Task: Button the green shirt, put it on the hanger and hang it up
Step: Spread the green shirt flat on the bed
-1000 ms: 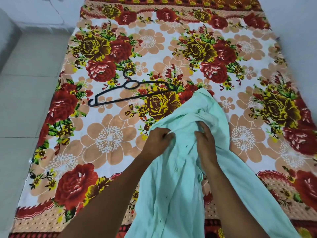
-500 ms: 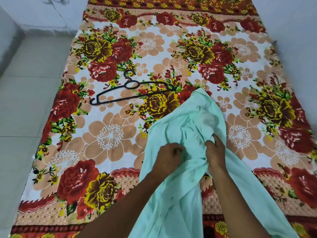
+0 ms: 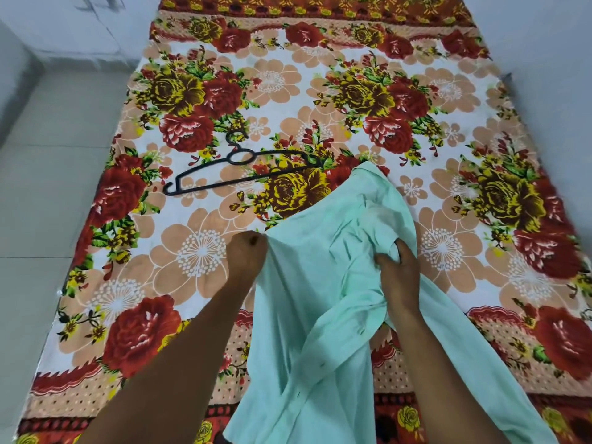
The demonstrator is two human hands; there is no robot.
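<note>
The pale green shirt (image 3: 307, 283) lies crumpled on the flowered bedsheet (image 3: 198, 257), running from the middle down to the near edge. My left hand (image 3: 246, 254) pinches the shirt's left edge and holds it spread outward. My right hand (image 3: 398, 274) grips a bunch of the fabric near the shirt's middle right. The shirt front hangs loose, with small dark buttons showing low down. A black plastic hanger (image 3: 237, 169) lies flat on the sheet, apart from the shirt, beyond and to the left of my left hand.
The bed fills most of the view. Grey tiled floor (image 3: 41, 203) runs along its left side, with a pale wall (image 3: 544, 33) at the right and back.
My left hand has moved left with the shirt's edge, spreading the fabric wider. My right hand shifted slightly right and keeps its grip.
</note>
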